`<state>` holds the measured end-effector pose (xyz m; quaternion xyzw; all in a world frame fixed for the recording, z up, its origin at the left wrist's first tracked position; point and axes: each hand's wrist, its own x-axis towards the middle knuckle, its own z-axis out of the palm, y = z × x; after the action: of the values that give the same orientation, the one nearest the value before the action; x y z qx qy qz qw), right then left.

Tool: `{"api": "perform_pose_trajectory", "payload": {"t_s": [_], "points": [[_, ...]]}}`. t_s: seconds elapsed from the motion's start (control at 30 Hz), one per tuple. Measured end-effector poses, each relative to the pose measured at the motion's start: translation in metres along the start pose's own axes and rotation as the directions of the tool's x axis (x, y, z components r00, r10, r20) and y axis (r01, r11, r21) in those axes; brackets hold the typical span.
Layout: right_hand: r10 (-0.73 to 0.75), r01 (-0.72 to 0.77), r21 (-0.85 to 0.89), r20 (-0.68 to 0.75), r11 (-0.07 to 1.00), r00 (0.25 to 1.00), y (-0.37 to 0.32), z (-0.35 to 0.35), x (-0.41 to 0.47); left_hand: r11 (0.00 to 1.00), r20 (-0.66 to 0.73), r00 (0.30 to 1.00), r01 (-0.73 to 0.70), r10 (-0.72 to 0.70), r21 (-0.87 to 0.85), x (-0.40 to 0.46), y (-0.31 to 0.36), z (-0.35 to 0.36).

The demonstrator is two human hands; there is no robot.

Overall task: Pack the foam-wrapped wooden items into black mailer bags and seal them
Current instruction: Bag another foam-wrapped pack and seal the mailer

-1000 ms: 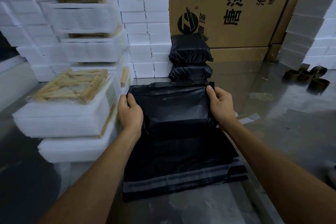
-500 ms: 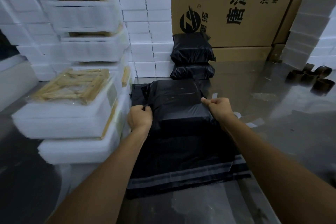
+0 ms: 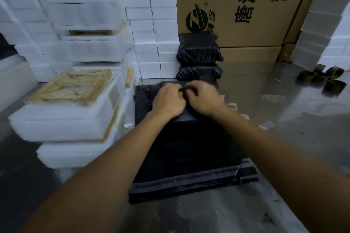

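Both hands sit close together on top of the black bag (image 3: 181,134) in the middle of the table (image 3: 284,115). The left hand (image 3: 167,101) and the right hand (image 3: 203,98) have curled fingers that seem to pinch the bag's plastic, but they are blurry, so I cannot tell for sure. The bag is puffed up by something boxy inside. It lies on a stack of flat bags (image 3: 189,181) with gray strips. Two full black bags (image 3: 198,58) are piled behind, against a brown box (image 3: 246,5). White foam packs (image 3: 62,115) are stacked at the left, and the top one shows wooden sticks (image 3: 73,87). Some brown rings (image 3: 322,79) sit far right.
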<state>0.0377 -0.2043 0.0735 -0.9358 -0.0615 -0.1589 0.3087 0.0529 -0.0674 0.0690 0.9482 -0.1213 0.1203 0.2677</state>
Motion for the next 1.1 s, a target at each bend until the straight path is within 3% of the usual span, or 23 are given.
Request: {"api": "perform_pose_trajectory", "payload": {"t_s": [0.03, 0.1, 0.27, 0.43, 0.6, 0.77, 0.87, 0.93, 1.0, 1.1], "points": [[-0.025, 0.036, -0.08, 0.127, 0.996, 0.992, -0.007, 0.007, 0.002, 0.997, 0.138, 0.99, -0.021, 0.011, 0.069, 0.004, 0.002, 0.005], [0.038, 0.022, -0.213, 0.272, 0.977, 0.962, -0.009, 0.014, 0.008, 0.986, 0.26, 0.966, -0.043, -0.001, 0.161, 0.013, -0.001, 0.006], [0.185, -0.069, -0.294, 0.39, 0.953, 0.902, 0.002, 0.014, 0.03, 0.958, 0.271, 0.962, -0.092, 0.016, 0.27, 0.029, -0.009, 0.005], [0.192, -0.103, -0.285, 0.304, 0.953, 0.933, 0.007, 0.014, 0.038, 0.912, 0.114, 0.99, -0.121, 0.083, 0.393, 0.048, -0.006, 0.016], [0.155, -0.095, -0.373, 0.136, 0.923, 0.978, 0.008, 0.017, 0.053, 0.877, -0.03, 0.959, -0.244, 0.281, 0.414, 0.066, -0.009, 0.016], [0.103, -0.095, -0.442, -0.006, 0.892, 0.995, 0.009, 0.026, 0.066, 0.889, -0.126, 0.95, -0.212, 0.284, 0.405, 0.078, -0.011, 0.02], [0.17, -0.161, -0.295, 0.003, 0.942, 0.985, 0.015, 0.03, 0.074, 0.943, -0.164, 0.963, -0.161, 0.215, 0.289, 0.081, -0.013, 0.022], [0.263, -0.262, -0.03, 0.078, 0.965, 0.962, 0.026, 0.031, 0.079, 0.977, -0.163, 0.978, -0.101, 0.132, 0.188, 0.082, -0.017, 0.023], [0.348, -0.386, 0.267, 0.178, 0.883, 0.92, 0.038, 0.031, 0.081, 0.997, -0.16, 0.986, -0.023, 0.035, 0.077, 0.082, -0.022, 0.023], [0.36, -0.422, 0.406, 0.224, 0.811, 0.906, 0.045, 0.03, 0.081, 0.978, -0.122, 0.983, 0.111, -0.134, -0.179, 0.08, -0.027, 0.023]]}}
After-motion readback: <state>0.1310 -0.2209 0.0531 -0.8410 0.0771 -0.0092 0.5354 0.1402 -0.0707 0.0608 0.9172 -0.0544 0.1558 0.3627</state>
